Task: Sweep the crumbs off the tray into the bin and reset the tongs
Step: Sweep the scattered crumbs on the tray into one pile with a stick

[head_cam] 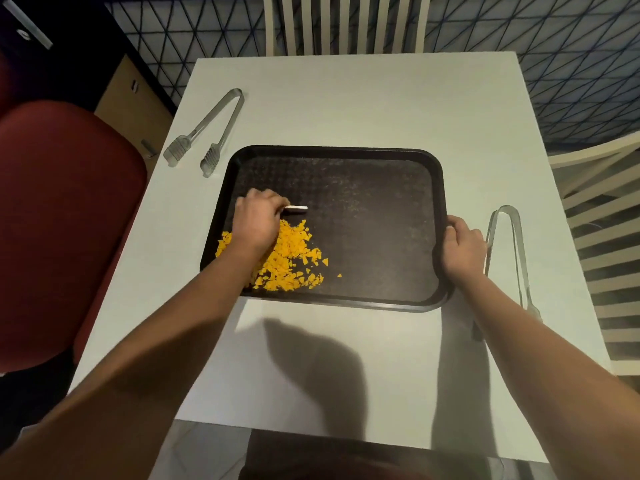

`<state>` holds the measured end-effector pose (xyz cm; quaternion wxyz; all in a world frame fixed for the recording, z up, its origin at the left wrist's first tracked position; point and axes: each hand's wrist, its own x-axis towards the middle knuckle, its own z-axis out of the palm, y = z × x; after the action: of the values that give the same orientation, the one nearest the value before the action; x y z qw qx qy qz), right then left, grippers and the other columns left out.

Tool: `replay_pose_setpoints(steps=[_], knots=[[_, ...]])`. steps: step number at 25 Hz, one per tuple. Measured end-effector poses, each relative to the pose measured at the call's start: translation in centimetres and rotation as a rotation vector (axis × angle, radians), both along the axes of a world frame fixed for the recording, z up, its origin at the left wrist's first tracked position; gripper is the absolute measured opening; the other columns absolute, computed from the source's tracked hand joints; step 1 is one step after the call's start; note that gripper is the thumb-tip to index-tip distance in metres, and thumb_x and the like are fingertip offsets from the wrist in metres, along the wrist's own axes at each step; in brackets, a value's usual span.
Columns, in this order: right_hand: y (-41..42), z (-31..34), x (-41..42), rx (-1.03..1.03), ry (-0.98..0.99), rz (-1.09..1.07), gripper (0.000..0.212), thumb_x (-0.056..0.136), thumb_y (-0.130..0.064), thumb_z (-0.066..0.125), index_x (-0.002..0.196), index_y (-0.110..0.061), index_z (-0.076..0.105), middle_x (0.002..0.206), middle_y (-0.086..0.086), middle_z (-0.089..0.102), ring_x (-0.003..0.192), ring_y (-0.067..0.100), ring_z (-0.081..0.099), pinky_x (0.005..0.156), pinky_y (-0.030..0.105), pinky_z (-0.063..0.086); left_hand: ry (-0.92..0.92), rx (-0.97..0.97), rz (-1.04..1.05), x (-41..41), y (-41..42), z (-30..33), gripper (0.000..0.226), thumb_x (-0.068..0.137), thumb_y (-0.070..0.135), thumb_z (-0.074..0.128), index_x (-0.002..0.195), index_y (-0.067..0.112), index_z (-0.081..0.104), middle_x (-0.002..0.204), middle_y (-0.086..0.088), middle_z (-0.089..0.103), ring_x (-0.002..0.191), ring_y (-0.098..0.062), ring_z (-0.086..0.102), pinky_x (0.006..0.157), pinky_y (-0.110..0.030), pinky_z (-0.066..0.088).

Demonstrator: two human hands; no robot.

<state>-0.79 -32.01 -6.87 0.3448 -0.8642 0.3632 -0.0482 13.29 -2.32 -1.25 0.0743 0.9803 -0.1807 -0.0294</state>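
Crumbs (289,259) — yellow-orange flakes, heaped in the near-left part of the tray, one stray piece lying a little to the right of the heap.
Tray (381,188) — dark, rectangular with rounded corners, flat on the white table (346,98); fine specks scattered over its far and right areas.
Left hand (258,220) — over the tray just beyond the heap, fingers curled round a small white scraper-like strip (297,209) whose end juts out to the right.
Right hand (462,245) — closed on the tray's right rim, thumb on top.
Tongs, left pair (207,133) — clear or metallic, on the table beyond the tray's far-left corner, arms spread, tips toward the tray.
Tongs, right pair (509,244) — on the table just beside the right hand, hinge end away, arms spread.
Surroundings: a red rounded chair seat (65,220) left of the table; white slatted chairs (346,22) at the far side and right.
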Motion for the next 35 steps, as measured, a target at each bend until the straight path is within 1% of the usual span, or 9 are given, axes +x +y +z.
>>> replay_pose_setpoints(steps=[5,10,13,18,25,29,31,33,35], knots=[[0.0,-0.1,0.1,-0.020,-0.010,-0.002,0.050,0.090,-0.030,0.025,0.128,-0.016,0.054,0.106,0.028,0.059,0.113,0.040,0.044,0.098,0.044,0.035,0.039,0.042,-0.159,2.5,-0.3,-0.7,0.027,0.093,0.014,0.051,0.115,0.019,0.065,0.117,-0.003,0.063,0.109,-0.027,0.049,0.091,-0.039,0.036],[0.0,1.1,0.1,-0.035,0.030,0.019,0.036,0.098,-0.019,0.033,0.127,-0.012,0.052,0.117,0.021,0.059,0.115,0.040,0.047,0.098,0.041,0.033,0.180,-0.107,-0.162,3.9,-0.8,-1.9,0.023,0.091,0.015,0.056,0.109,0.019,0.069,0.111,-0.001,0.066,0.105,-0.027,0.054,0.097,-0.042,0.039],[1.2,2.0,-0.8,-0.088,0.038,0.008,0.040,0.092,-0.021,0.037,0.128,-0.007,0.049,0.124,0.018,0.056,0.117,0.037,0.048,0.099,0.044,0.035,0.243,-0.060,-0.286,4.3,-1.4,-1.8,0.023,0.091,0.015,0.055,0.108,0.021,0.070,0.113,0.001,0.066,0.106,-0.025,0.053,0.098,-0.043,0.039],[4.0,2.4,-3.4,-0.199,0.172,0.006,0.052,0.087,-0.008,0.047,0.138,-0.009,0.038,0.134,0.015,0.044,0.122,0.032,0.042,0.103,0.041,0.033,0.274,0.012,-0.524,3.8,-1.9,-0.9,0.026,0.091,0.012,0.054,0.108,0.022,0.071,0.114,0.004,0.065,0.105,-0.021,0.050,0.094,-0.035,0.039],[9.4,2.7,-5.1,-0.261,0.085,-0.237,0.056,0.079,0.000,0.051,0.134,-0.003,0.044,0.138,0.022,0.039,0.125,0.040,0.036,0.104,0.043,0.030,0.302,0.179,-0.694,2.1,2.0,0.7,0.035,0.091,0.009,0.050,0.118,0.027,0.065,0.124,0.006,0.060,0.115,-0.018,0.046,0.096,-0.034,0.033],[13.0,2.0,-5.8,-0.260,0.020,-0.424,0.058,0.079,-0.002,0.048,0.136,0.002,0.040,0.144,0.027,0.032,0.132,0.043,0.031,0.107,0.046,0.026,0.090,0.357,-0.832,2.0,2.6,2.2,0.040,0.095,0.015,0.044,0.129,0.033,0.053,0.136,0.009,0.049,0.126,-0.018,0.035,0.097,-0.033,0.026],[14.5,1.5,-6.0,-0.215,-0.008,-0.501,0.063,0.081,-0.015,0.041,0.140,0.005,0.033,0.148,0.027,0.027,0.136,0.042,0.026,0.111,0.046,0.022,0.040,0.344,-0.822,2.2,1.9,2.5,0.039,0.096,0.017,0.043,0.131,0.033,0.051,0.138,0.009,0.047,0.127,-0.018,0.034,0.098,-0.033,0.026],[15.0,1.1,-5.8,-0.142,-0.037,-0.567,0.070,0.081,-0.023,0.035,0.143,0.007,0.026,0.150,0.027,0.024,0.138,0.039,0.024,0.114,0.044,0.018,0.080,0.293,-0.806,2.0,0.4,2.3,0.038,0.096,0.016,0.044,0.129,0.034,0.052,0.136,0.009,0.049,0.125,-0.018,0.036,0.097,-0.032,0.028],[15.0,0.6,-5.6,-0.150,-0.071,-0.593,0.069,0.081,-0.023,0.034,0.141,0.010,0.026,0.146,0.028,0.031,0.135,0.040,0.029,0.114,0.046,0.020,0.142,0.249,-0.821,1.6,-1.5,1.6,0.039,0.095,0.013,0.046,0.127,0.033,0.055,0.132,0.009,0.052,0.120,-0.018,0.040,0.094,-0.032,0.030]])
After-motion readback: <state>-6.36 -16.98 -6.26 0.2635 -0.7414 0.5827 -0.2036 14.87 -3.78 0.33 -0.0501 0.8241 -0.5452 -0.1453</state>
